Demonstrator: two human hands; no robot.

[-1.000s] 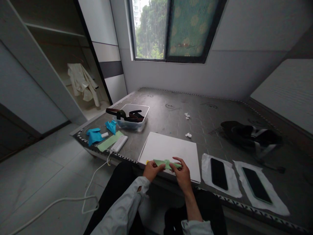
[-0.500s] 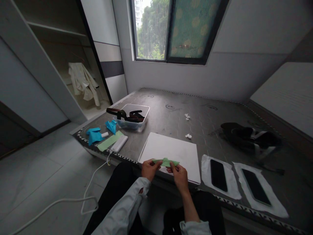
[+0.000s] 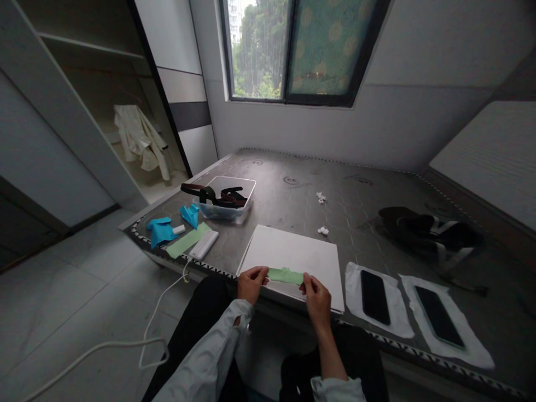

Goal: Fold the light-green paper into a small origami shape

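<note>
A folded strip of green paper (image 3: 286, 275) is stretched level between my two hands, its upper edge crumpled near the middle. My left hand (image 3: 251, 283) pinches its left end between thumb and fingers. The right end is pinched the same way by my right hand (image 3: 317, 298). Beneath and just beyond the strip lies a flat white box (image 3: 293, 248) at the near edge of the mattress; my hands partly cover its front side.
Left on the mattress (image 3: 276, 184) are a clear tub (image 3: 247, 212) with dark straps, blue paper (image 3: 161, 231), a green sheet (image 3: 188, 240) and a white power strip (image 3: 204, 244). Two phones (image 3: 374, 297) on white paper and a black bag (image 3: 427, 234) lie right. Crumpled scraps (image 3: 322, 230) sit behind the box.
My hands have moved apart, left hand leftward and right hand rightward. The green paper strip now lies flatter and shows more of its face between them.
</note>
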